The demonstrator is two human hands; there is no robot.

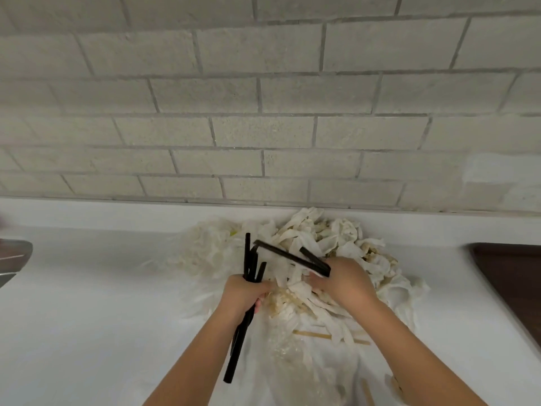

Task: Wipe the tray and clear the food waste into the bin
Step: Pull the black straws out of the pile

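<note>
Though tray [515,276] cut off right, left hand [244,294] grips straws [248,253].

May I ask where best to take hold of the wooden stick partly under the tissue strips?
Pinch the wooden stick at its bare left end, coming from above: it lies flat, and a tissue strip covers it further right.
</note>
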